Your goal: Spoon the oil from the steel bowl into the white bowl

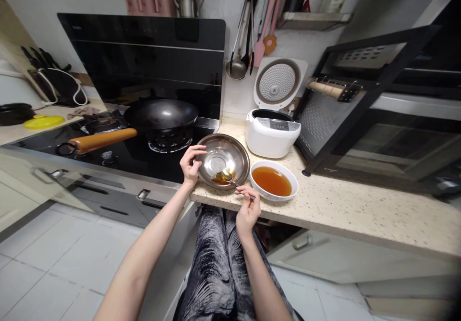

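Observation:
My left hand grips the left rim of a stainless steel bowl, which looks tilted toward me on the counter. A little amber liquid is pooled at the bowl's near side. Between the fingers of my right hand is the handle of a metal spoon, its head down in that liquid. Close by on the right, a white bowl holds much more amber-brown liquid.
Behind the bowls stands a white rice cooker with its lid up. A black wok with a wooden handle sits on the stove at left. An oven in a black rack is on the right. Utensils hang on the wall.

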Demonstrator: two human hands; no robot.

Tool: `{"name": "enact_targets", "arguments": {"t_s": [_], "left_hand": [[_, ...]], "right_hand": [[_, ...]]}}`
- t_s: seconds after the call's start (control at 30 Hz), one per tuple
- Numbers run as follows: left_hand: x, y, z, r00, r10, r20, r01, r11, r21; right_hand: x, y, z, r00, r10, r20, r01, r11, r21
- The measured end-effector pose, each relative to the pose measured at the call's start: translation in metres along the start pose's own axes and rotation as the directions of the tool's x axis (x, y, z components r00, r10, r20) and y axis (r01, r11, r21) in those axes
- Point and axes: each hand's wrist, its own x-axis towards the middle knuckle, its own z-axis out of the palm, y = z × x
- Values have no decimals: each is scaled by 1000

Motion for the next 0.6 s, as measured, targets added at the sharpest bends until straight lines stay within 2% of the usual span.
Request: {"name": "enact_targets", "arguments": {"t_s": [0.23,0.6], "left_hand": [[1,1,1,999,-39,-7,39,999,19],[2,0,1,999,-35,-12,35,999,0]], "right_hand": [[6,-14,-5,998,-69,-7,69,998,-10],[17,-30,-11,996,-80,-31,79,997,-28]]}}
